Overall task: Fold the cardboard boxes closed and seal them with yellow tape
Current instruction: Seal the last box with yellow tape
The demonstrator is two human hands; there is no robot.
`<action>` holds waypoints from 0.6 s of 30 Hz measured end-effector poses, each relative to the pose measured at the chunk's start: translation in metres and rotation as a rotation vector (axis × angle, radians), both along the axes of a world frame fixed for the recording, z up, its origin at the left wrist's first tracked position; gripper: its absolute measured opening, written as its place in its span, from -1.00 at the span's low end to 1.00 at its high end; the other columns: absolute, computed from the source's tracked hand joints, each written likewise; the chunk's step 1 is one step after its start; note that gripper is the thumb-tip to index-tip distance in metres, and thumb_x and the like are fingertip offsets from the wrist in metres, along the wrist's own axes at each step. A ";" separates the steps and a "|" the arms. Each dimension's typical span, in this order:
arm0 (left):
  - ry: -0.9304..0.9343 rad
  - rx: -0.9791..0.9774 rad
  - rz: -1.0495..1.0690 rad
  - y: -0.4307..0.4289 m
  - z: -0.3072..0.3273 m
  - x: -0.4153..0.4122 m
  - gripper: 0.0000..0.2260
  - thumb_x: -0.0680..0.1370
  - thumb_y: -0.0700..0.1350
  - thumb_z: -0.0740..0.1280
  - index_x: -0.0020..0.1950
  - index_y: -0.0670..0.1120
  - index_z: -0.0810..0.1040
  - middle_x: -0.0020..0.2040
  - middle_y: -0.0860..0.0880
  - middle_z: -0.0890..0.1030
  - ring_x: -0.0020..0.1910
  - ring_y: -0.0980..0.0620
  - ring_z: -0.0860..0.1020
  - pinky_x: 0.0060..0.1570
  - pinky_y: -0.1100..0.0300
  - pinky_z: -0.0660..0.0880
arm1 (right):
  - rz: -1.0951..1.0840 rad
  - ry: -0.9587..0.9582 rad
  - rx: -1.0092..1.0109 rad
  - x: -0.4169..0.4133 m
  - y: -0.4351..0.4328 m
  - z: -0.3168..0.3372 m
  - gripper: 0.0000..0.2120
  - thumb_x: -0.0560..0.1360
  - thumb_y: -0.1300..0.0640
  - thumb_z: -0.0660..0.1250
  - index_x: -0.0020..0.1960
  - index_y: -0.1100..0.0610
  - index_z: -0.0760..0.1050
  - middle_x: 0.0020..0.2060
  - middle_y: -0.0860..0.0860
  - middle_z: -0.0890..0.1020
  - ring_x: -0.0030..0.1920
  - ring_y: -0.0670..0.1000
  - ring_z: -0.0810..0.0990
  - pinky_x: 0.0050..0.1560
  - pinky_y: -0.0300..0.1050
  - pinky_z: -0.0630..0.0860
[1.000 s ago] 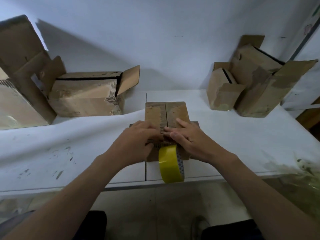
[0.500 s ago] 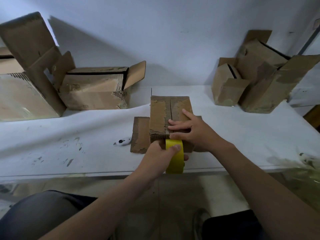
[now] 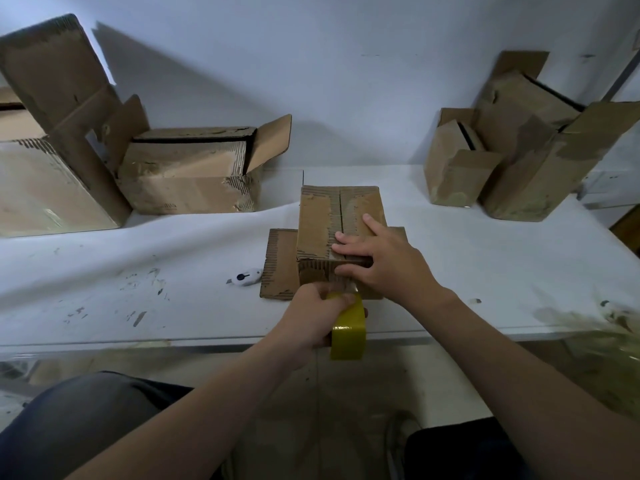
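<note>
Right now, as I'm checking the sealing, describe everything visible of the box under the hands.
The centre box is worn brown corrugated cardboard, torn in patches. Its two top flaps are folded shut, meeting at a seam with no yellow tape visible on it. It stands on the white table, a flat flap spread at its left. The right hand presses on its top; the left hand holds the yellow tape roll at its near face.
</note>
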State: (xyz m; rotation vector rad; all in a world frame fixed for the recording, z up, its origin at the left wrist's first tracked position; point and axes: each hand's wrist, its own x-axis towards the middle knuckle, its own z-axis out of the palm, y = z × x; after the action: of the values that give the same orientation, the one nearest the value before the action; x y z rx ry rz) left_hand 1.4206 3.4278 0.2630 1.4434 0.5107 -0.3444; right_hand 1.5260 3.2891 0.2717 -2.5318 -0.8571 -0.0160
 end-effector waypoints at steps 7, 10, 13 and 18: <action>0.143 -0.010 -0.009 0.000 -0.008 0.001 -0.67 0.60 -0.01 0.41 0.31 -0.01 0.43 -0.04 -0.07 0.75 -0.10 -0.02 0.74 -0.14 0.02 0.67 | -0.030 0.073 -0.022 0.004 -0.002 0.002 -0.58 0.46 -0.31 0.38 0.31 -0.39 0.48 0.54 -0.21 0.32 0.60 -0.11 0.04 0.35 0.13 0.39; 0.215 -0.030 -0.014 -0.003 -0.011 -0.004 -0.65 0.59 0.00 0.42 0.31 -0.05 0.43 -0.03 -0.10 0.75 -0.09 -0.06 0.74 -0.14 0.00 0.67 | -0.022 0.083 -0.016 0.004 -0.001 0.002 -0.58 0.45 -0.31 0.40 0.31 -0.38 0.50 0.52 -0.26 0.34 0.60 -0.12 0.03 0.36 0.15 0.37; 0.215 -0.042 -0.001 0.000 -0.012 -0.003 -0.59 0.55 0.02 0.47 0.32 -0.04 0.45 0.09 -0.12 0.71 -0.01 -0.11 0.71 -0.11 -0.03 0.68 | -0.028 0.067 0.013 0.004 -0.001 0.000 -0.56 0.45 -0.28 0.43 0.31 -0.35 0.51 0.48 -0.30 0.36 0.60 -0.11 0.05 0.36 0.17 0.38; 0.156 -0.010 0.032 0.007 -0.013 -0.002 -0.57 0.50 -0.02 0.52 0.30 -0.05 0.48 0.07 -0.10 0.67 -0.12 -0.08 0.72 -0.28 0.07 0.65 | 0.008 -0.026 0.000 0.003 0.001 -0.007 -0.50 0.45 -0.19 0.49 0.36 -0.31 0.48 0.27 -0.52 0.27 0.58 -0.11 0.07 0.33 0.13 0.41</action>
State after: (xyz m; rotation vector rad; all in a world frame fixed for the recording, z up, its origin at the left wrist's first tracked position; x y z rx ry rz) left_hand 1.4189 3.4350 0.2499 1.4041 0.6568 -0.4352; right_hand 1.5288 3.2896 0.2651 -2.5335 -0.8769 -0.0468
